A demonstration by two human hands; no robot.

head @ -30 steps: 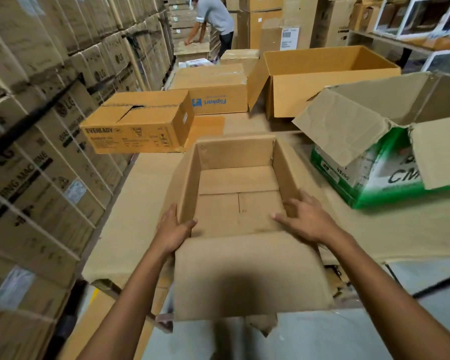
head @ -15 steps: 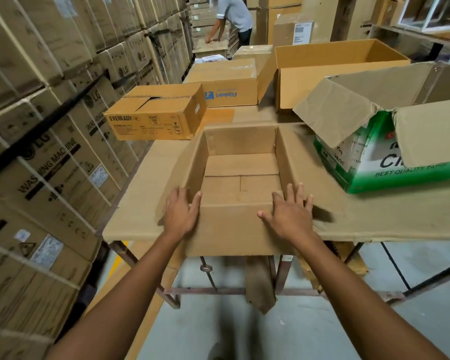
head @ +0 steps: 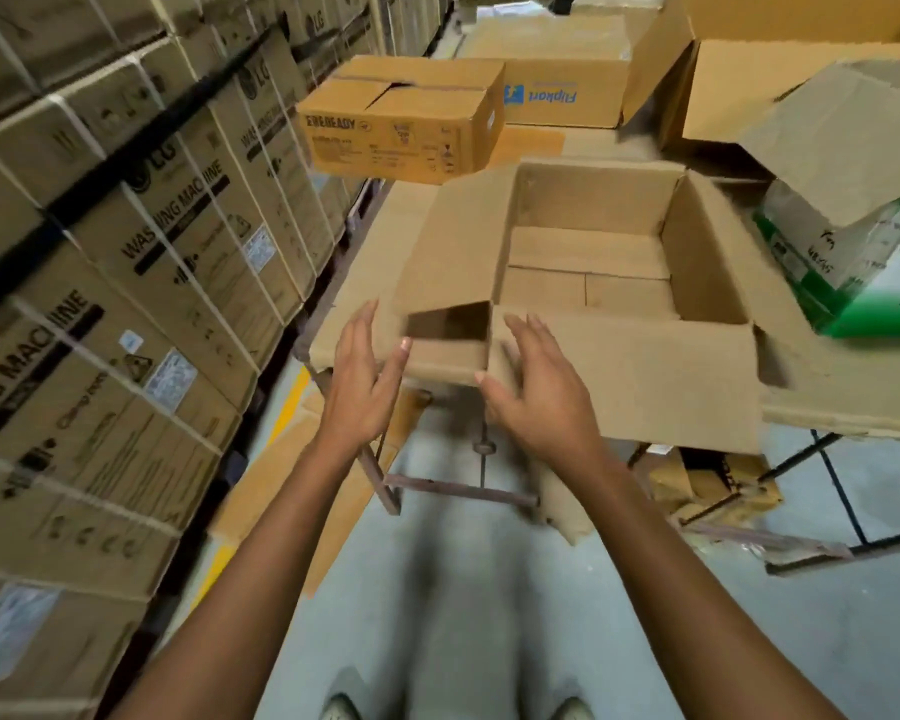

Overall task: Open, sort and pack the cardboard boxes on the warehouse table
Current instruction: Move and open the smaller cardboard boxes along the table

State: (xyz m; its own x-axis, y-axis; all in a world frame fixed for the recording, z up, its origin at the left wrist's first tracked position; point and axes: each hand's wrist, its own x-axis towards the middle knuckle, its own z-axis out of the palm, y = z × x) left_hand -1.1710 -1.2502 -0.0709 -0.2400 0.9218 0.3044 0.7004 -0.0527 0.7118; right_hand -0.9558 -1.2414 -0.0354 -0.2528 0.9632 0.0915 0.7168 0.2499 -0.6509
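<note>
1. Cardboard, plain brown: the open box (head: 593, 200) stands at the near edge of the table (head: 848, 397), directly beyond the fingertips of both hands. Inside it, only the folded bottom flaps show.
2. Left hand (head: 362, 381): fingers straight and close together, thumb spread to the right. It holds nothing. The thumb tip lies at the near left corner of the open box; contact cannot be confirmed.
3. Left flap (head: 453, 241): slopes up and outward, just beyond and to the right of the left fingertips.
4. Right hand (head: 539, 397): fingers extended and slightly spread, holding nothing. The fingertips lie over the left end of the near flap (head: 645, 376); whether they press on it cannot be told.
5. Near flap: folded outward toward the person, overhanging the table edge and running off to the right of the right fingers.
6. Between the two thumbs, a dark gap shows where the left flap and the near flap part.
7. Well beyond the left fingertips: a closed box (head: 401, 122) printed EVEREADY, on the same table.
8. Well to the right of the right fingers: a green and white box (head: 853, 272) with raised top flaps, just beside the open box.
9. Left of the left fingers: stacked cartons (head: 141, 262) printed WASHING MACHINE.
</note>
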